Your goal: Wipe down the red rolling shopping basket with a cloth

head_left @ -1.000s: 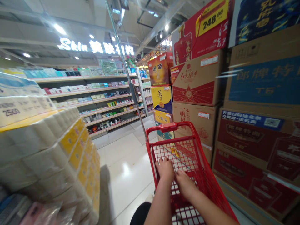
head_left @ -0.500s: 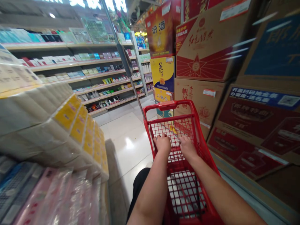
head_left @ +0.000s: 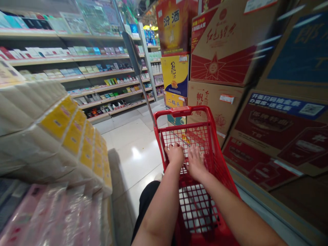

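1. Since half a second ago, the right hand point(head_left: 196, 163) has shifted nearer the left hand point(head_left: 175, 154), its fingers now spread wide, apparently gripping nothing.
2. Left-hand fingers bend toward the cart's mesh; whether they hold it, I cannot tell.
3. Beneath both hands stands the red shopping cart point(head_left: 217, 150), its handle point(head_left: 182, 110) beyond the fingertips, held by neither; the hands perhaps just rest there to steady it.
4. Left of the fingers, a metal pole point(head_left: 147, 94) meets the cart's corner, likely placed to leave the basket free.
5. Right of them, stacked cartons point(head_left: 217, 41) show printed faces, presumably for reading.
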`<state>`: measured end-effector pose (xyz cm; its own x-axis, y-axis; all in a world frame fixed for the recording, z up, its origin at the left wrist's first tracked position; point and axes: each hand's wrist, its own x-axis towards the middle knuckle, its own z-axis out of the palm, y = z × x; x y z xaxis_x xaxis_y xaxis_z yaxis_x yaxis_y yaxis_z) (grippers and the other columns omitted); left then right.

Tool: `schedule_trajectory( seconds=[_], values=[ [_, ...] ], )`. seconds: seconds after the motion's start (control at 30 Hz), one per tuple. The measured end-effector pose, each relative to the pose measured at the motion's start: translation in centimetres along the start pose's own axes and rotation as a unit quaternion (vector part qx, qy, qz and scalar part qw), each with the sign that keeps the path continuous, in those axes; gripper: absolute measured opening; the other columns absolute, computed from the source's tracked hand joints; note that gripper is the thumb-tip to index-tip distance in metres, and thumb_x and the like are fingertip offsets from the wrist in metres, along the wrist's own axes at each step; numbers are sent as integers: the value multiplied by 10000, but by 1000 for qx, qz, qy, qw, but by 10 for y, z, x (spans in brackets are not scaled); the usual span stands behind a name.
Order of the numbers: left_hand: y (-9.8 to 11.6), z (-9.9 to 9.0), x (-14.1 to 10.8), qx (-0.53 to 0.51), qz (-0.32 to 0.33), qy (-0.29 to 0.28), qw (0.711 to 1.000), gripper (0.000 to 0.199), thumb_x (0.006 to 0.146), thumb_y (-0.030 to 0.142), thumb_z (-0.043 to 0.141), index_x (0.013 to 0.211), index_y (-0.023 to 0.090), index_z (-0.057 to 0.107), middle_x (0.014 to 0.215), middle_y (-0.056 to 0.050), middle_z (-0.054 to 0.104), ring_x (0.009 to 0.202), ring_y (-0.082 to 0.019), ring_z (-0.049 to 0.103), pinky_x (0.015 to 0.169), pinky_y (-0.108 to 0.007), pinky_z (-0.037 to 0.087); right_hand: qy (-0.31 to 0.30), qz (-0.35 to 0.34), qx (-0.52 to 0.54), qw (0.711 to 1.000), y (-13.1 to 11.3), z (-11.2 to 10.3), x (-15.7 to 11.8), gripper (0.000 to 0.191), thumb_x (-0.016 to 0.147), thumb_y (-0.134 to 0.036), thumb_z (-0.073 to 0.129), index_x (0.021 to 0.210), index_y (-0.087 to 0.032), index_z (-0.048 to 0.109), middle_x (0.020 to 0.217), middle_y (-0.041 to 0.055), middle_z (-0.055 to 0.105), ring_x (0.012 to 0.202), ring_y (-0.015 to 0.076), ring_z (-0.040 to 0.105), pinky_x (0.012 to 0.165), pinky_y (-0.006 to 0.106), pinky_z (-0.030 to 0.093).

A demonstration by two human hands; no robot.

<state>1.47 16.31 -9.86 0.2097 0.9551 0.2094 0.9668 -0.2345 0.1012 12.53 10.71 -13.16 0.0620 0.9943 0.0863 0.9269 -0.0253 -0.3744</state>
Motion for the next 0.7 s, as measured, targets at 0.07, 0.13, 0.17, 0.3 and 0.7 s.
schedule_trajectory(
  seconds=[0.07, 0.13, 0.17, 0.3, 0.7],
  values=[
    [-1, 1, 1, -2, 6, -3, 1000, 321, 928, 332, 425, 910, 255, 736, 1120, -76, 640, 1057, -301, 505, 963, -553, 276, -66, -9, -6, 998, -5, 6, -8, 819, 744, -27, 489, 1511, -121, 217, 1590, 157, 88, 1459, 329, 13, 1133, 580, 107],
    [-2, 2, 2, -5, 17, -3, 1000, 321, 932, 339, 423, 907, 261, 733, 1129, -67, 642, 1062, -299, 504, 968, -547, 270, -78, -29, 4, 997, -4, 4, -10, 793, 750, 26, 406, 1509, -129, 235, 1586, 146, 131, 1465, 272, 58, 1149, 522, 148],
    [-2, 2, 2, -6, 20, -2, 1000, 326, 935, 339, 416, 909, 264, 732, 1133, -62, 642, 1068, -298, 501, 971, -543, 269, -68, -39, 11, 997, -2, 1, -10, 753, 770, 32, 368, 1497, -137, 273, 1577, 136, 180, 1461, 244, 106, 1149, 481, 185],
    [0, 1, 1, -5, 12, -2, 1000, 337, 941, 328, 400, 914, 263, 730, 1144, -51, 641, 1076, -296, 496, 977, -540, 267, -21, -43, 16, 999, 5, -16, -5, 520, 872, -49, 315, 1325, -185, 531, 1489, 108, 383, 1351, 237, 350, 1035, 388, 385],
    [7, 3, 1, 6, -5, -11, 1000, 339, 933, 290, 391, 955, 275, 729, 1182, -60, 621, 1127, -303, 461, 1018, -539, 233, 117, -97, 80, 985, 22, -15, 21, 636, 773, 19, 339, 1380, -132, 452, 1407, 144, 461, 1312, 217, 363, 1084, 428, 340]
  ],
)
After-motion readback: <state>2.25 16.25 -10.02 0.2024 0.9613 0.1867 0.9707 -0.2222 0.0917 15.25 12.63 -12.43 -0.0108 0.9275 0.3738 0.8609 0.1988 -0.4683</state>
